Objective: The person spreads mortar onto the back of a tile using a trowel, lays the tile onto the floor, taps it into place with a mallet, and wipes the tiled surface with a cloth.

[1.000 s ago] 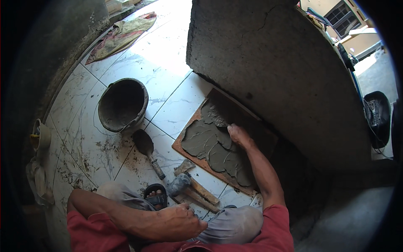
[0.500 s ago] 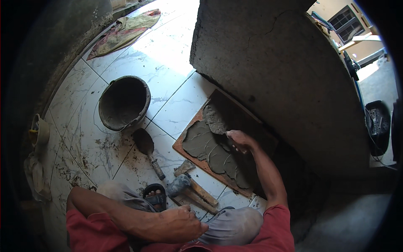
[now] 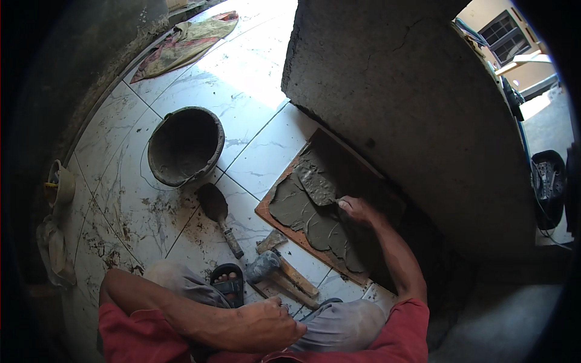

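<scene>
My right hand (image 3: 358,209) grips the handle of a trowel (image 3: 316,185), its blade smeared with grey mortar. The blade lies at the surface of a layer of wet mortar (image 3: 324,233) spread over the back of a reddish-brown tile (image 3: 264,209). Ridges and ragged edges mark the mortar; the tile's far right part is in deep shadow. My left hand (image 3: 275,327) is closed in a loose fist above my knees, with its forearm across my lap. The palm side is hidden, and nothing shows sticking out of it.
A mortar-stained bucket (image 3: 158,158) stands on marbled white floor tiles, beside a dirty scoop-like tool (image 3: 213,202). A mallet (image 3: 263,266) and a hammer-like tool (image 3: 272,241) lie near my feet. A concrete slab (image 3: 375,78) rises at right; a cloth (image 3: 187,45) lies far left.
The trowel blade has moved slightly nearer and to the right over the mortar, its face more visible. The whole view has shifted a little; my left hand stays at my lap.
</scene>
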Tool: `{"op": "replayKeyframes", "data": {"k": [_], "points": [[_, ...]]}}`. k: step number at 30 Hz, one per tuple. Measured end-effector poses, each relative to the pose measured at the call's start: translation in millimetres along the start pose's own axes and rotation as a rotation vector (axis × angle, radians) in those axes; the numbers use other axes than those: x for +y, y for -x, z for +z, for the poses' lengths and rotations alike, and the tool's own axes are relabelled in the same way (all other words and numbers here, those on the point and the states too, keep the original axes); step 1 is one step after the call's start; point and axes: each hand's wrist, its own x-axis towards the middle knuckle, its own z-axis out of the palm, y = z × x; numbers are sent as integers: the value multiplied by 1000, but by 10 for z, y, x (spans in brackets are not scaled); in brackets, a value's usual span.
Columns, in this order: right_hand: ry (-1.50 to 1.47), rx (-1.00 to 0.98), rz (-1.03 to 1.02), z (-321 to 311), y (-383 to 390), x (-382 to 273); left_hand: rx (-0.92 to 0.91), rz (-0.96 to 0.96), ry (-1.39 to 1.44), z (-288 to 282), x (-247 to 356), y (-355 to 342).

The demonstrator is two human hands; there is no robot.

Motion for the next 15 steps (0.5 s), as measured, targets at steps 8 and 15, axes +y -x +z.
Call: {"op": "replayKeyframes", "data": {"k": [8, 15], "points": [[287, 381, 74, 22, -87, 446, 22, 59, -31, -69, -21, -63], [164, -25, 137, 194, 540, 234, -48, 7, 0, -207, 8, -9]]}}
